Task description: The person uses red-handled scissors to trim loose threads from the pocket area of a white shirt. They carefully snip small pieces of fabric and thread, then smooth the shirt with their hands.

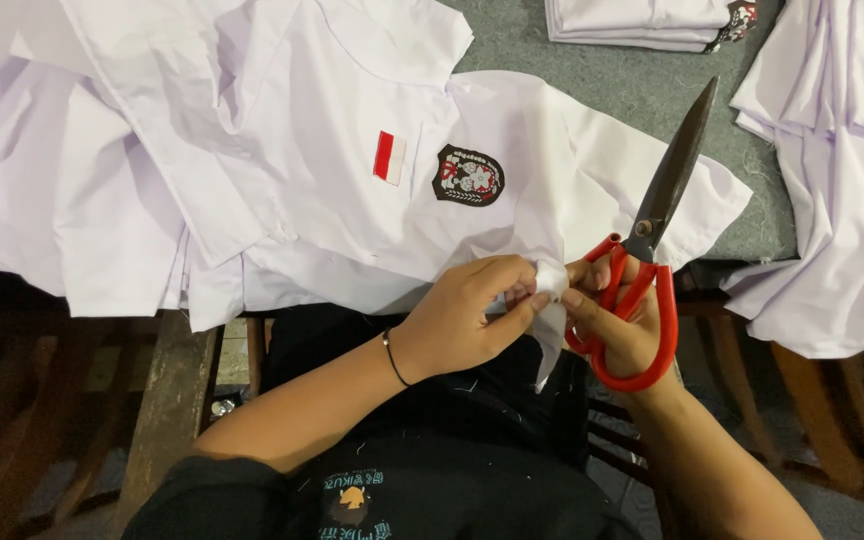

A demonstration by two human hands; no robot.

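Observation:
A white shirt [352, 130] with a red-and-white patch [389, 157] and a dark shield badge [468, 175] lies across the table in front of me. My left hand [472, 310] pinches a small bit of the shirt's white cloth [552, 285] at its lower edge. My right hand [617, 320] touches the same cloth with its fingertips while gripping red-handled scissors [652, 250]. The dark blades are closed and point up and to the right, away from the cloth.
More white garments lie heaped at the left [42, 180] and hang at the right [842, 200]. A folded stack [642, 25] sits at the back on the grey table top [602, 70]. Wooden table frame [167, 400] below left.

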